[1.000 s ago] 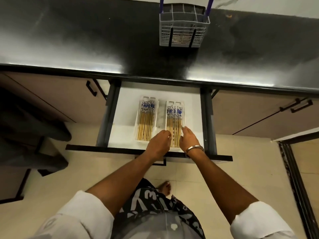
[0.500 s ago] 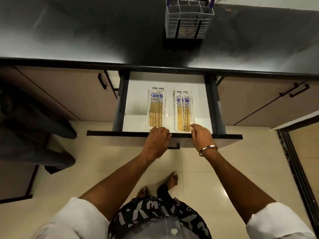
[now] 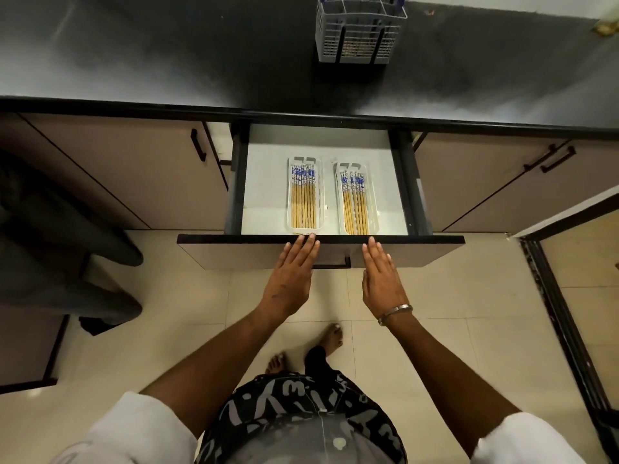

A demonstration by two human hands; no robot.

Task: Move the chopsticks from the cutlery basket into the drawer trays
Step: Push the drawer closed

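Note:
The drawer (image 3: 264,182) stands partly out under the dark counter. Two clear trays lie side by side in it: the left tray (image 3: 321,195) and the right tray (image 3: 338,199). Each holds several yellow chopsticks with blue-patterned tops, a left bunch (image 3: 303,199) and a right bunch (image 3: 355,205). My left hand (image 3: 291,276) and my right hand (image 3: 380,279) lie flat, fingers straight, against the drawer front (image 3: 418,254), fingertips at its top edge. Neither hand holds anything. The white wire cutlery basket (image 3: 358,31) stands on the counter at the back.
The dark counter (image 3: 167,55) runs across the top. Shut cabinet doors (image 3: 127,172) with black handles flank the drawer. A dark bulky shape (image 3: 60,249) sits on the floor at left. My bare feet (image 3: 330,339) stand on pale tiles. A black door frame (image 3: 562,323) runs down the right.
Both hands have come out of the drawer and now press flat on its front. The drawer has slid inward toward the cabinet, and the view has shifted back.

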